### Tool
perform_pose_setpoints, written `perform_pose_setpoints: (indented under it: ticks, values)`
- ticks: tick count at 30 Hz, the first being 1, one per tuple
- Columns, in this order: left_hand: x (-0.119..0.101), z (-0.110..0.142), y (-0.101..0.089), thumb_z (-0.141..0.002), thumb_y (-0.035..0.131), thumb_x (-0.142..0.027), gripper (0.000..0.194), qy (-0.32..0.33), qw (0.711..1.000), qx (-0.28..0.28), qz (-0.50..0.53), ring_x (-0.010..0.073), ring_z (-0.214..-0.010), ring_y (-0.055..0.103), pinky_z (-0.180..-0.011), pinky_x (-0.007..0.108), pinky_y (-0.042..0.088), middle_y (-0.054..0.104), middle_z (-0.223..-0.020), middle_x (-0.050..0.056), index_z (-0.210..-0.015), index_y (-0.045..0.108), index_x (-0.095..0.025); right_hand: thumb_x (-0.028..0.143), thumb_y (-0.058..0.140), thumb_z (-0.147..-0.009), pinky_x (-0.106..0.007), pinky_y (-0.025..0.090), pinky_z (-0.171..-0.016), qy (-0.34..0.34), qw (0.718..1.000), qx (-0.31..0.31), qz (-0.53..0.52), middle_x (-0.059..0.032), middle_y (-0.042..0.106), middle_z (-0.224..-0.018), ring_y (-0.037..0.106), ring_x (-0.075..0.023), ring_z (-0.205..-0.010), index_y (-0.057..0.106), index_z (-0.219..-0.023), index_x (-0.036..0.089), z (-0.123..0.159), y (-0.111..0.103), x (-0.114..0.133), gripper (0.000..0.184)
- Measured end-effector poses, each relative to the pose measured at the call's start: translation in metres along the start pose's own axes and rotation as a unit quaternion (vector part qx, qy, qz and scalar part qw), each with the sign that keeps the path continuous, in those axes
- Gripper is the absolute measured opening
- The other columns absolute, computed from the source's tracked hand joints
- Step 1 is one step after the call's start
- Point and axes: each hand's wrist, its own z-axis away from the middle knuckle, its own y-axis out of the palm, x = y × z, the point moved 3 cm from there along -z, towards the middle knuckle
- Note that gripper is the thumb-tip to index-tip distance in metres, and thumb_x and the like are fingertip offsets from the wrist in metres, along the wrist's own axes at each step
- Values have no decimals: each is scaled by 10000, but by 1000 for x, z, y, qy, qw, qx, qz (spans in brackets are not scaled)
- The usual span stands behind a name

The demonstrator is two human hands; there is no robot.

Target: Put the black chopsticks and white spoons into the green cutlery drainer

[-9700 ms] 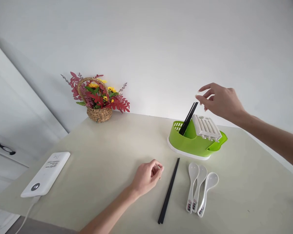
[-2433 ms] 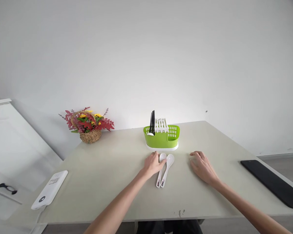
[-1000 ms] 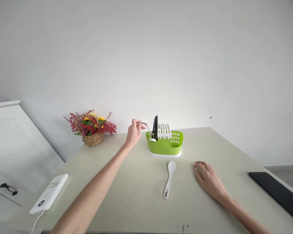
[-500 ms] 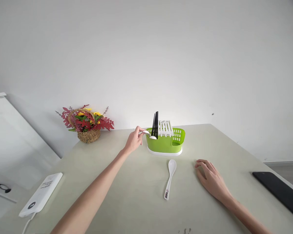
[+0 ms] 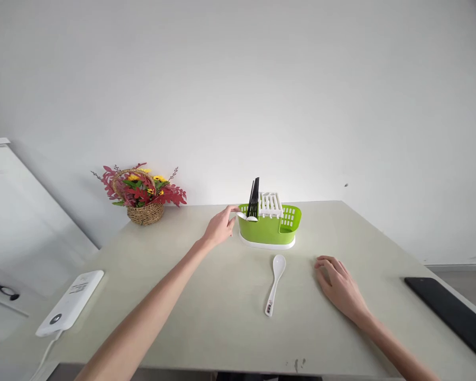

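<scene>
My left hand (image 5: 221,225) is at the left end of the green cutlery holder (image 5: 265,232). Its index finger reaches over the rim and touches a white spoon (image 5: 241,215), while the thumb is held apart below. That spoon's bowl rests at the rim, its handle down inside. A second spoon (image 5: 252,218) sits beside it in the same compartment, next to several black chopsticks (image 5: 253,198) standing upright with a slight lean. On the table in front of the holder lies a third white spoon (image 5: 275,283), bowl away from me. My right hand (image 5: 341,286) rests on the table to its right, fingers loosely spread and holding nothing.
A wicker basket of artificial flowers (image 5: 145,211) stands at the back left by the wall. A white power bank (image 5: 71,301) with a cable lies at the left edge, a black phone-like slab (image 5: 448,312) at the right. A white cabinet (image 5: 19,222) adjoins the left side.
One spoon went from the table into the holder in my left hand, handle first. In the last half second it sank lower and my fingers came off their pinch. My right hand stayed put.
</scene>
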Motion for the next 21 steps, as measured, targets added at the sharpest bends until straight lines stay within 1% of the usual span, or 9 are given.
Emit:
perform_pose_setpoints:
  ticks: [3,5,6,7,9,12,15,18,21]
  values:
    - [-14,22,-5,-878,516,-104,403,13,989,-143,-33,123,-622,599,-698,278,498,673,-1129,57,-1263,507,-222,333,417,-1004,-428,492,-993,6,1000,1,-3,-72,618,-1273,618,-246,-1164,550,-1044,277,0,0,1,150]
    - [-35,45,4,-889,502,-125,331,16,972,-235,-23,119,-669,597,-666,265,496,618,-1194,94,-1210,495,-204,336,412,-1005,-426,490,-991,6,1000,-4,-4,-72,622,-1262,619,-247,-1163,548,-1034,277,-1,0,2,151]
    - [-49,56,14,-915,491,-154,282,25,972,-232,-16,116,-673,598,-648,257,494,606,-1187,93,-1193,492,-204,337,411,-1006,-426,489,-991,6,1000,-6,-3,-72,623,-1257,619,-248,-1160,547,-1029,277,-1,0,3,151]
    - [-64,65,29,-940,485,-183,234,41,981,-188,-19,113,-673,606,-638,251,494,611,-1163,78,-1173,502,-211,338,409,-1007,-426,488,-991,7,1000,-7,-3,-73,624,-1252,619,-249,-1158,545,-1026,277,-1,0,3,150]
    - [-96,80,67,-967,509,-255,180,77,994,-35,-73,140,-718,652,-619,250,493,638,-1098,52,-1140,549,-226,337,404,-1010,-427,485,-994,6,1000,-6,-3,-75,622,-1249,618,-249,-1154,544,-1027,275,-1,0,3,153]
    - [-126,90,115,-937,629,-414,475,28,974,92,-206,221,-789,702,-638,316,537,620,-1250,178,-1305,549,-126,328,398,-1010,-422,487,-986,2,1000,-6,-2,-82,617,-1252,613,-248,-1152,544,-1034,271,1,0,3,158]
    - [-138,90,145,-878,705,-277,674,-1,943,111,-314,268,-899,719,-731,349,568,550,-1380,280,-1471,478,-52,312,402,-1000,-417,494,-962,-1,1000,-10,2,-83,623,-1229,616,-248,-1133,545,-1031,270,2,0,3,153]
    - [-139,91,160,-743,769,-126,785,10,933,96,-347,282,-958,711,-748,318,570,628,-1253,247,-1486,520,-80,287,395,-994,-416,499,-943,-9,1000,-13,5,-78,634,-1192,623,-247,-1104,543,-1018,273,3,0,5,151]
    - [-140,94,163,-677,808,-119,865,33,932,93,-350,258,-873,709,-703,304,577,672,-1115,209,-1497,534,-92,263,384,-995,-417,501,-939,-15,1000,-17,5,-76,637,-1182,623,-247,-1100,534,-1017,272,2,0,8,152]
